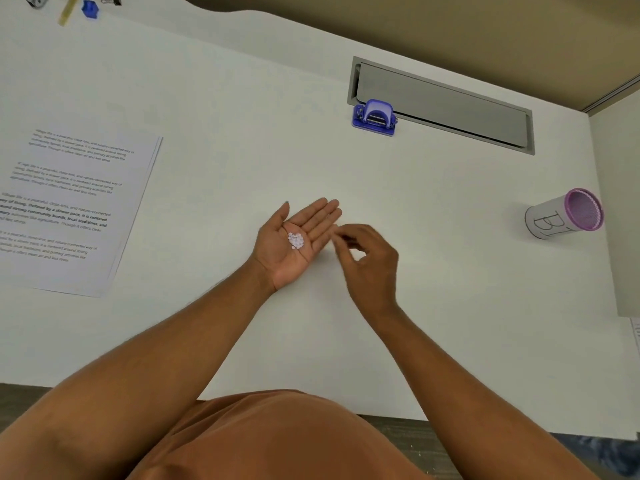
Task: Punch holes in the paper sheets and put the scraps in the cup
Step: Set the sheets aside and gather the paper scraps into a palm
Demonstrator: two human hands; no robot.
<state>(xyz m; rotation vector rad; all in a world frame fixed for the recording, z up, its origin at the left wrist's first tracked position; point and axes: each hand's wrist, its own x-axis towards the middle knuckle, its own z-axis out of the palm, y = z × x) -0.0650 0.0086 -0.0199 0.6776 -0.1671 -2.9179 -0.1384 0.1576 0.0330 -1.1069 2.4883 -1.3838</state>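
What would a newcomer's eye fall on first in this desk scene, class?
First, the left hand, held palm up at the centre of the white desk, with a small heap of white paper scraps in its palm. The right hand hovers beside it, fingers curled. Next come the blue hole punch at the back and the pink-rimmed mesh cup at the right edge.

Head-worn wide-angle view, looking forward and steeply down

The single camera sits above the person's torso, close over the white worktop (242, 133); both forearms reach up from the bottom edge, the far edge and a beige partition (450, 22) cross the top, and lines bow outward toward the corners
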